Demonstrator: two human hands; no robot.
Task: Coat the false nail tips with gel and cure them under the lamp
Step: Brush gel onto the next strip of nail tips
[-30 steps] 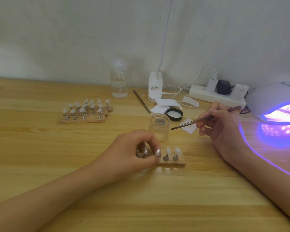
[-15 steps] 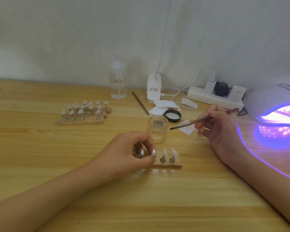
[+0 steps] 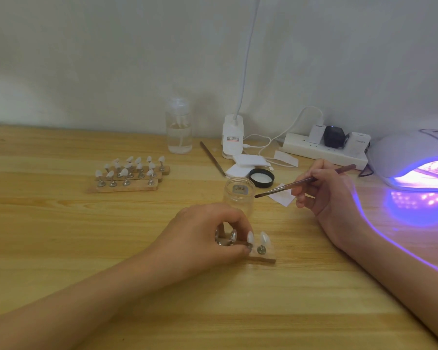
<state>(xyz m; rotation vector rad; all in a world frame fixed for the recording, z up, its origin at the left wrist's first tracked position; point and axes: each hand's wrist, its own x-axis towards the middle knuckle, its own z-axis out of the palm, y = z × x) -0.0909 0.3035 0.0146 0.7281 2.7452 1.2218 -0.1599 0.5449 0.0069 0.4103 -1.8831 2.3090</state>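
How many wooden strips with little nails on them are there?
4 wooden strips. Three lie together on the left: front, middle, back. The fourth strip is in the middle, partly under the left hand. The lamp may hide more.

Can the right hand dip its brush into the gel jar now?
Probably yes: the jar is open, lid aside, and the right hand holds the brush tip beside its rim, nothing between.

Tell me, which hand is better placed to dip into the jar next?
The right hand: it holds the brush, whose tip hangs just beside the open jar. The left hand grips the stand.
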